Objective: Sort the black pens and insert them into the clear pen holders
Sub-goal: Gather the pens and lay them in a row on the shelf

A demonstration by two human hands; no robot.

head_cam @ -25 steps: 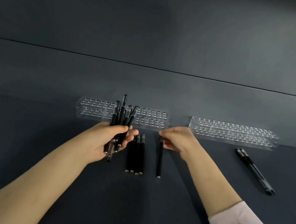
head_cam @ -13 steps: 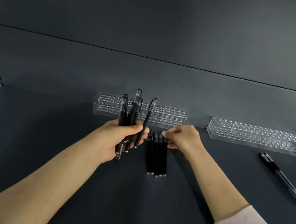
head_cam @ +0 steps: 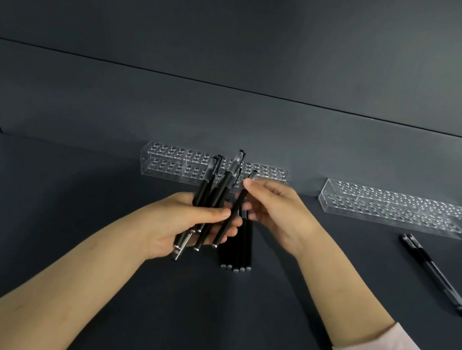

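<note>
Head, left hand clutching pens, right hand pinching pen

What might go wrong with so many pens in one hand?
The left hand grips a loose, fanned bundle. Pulling out the pen that the right hand pinches might drag others loose. A dropped one could knock the neat row on the table crooked.
</note>
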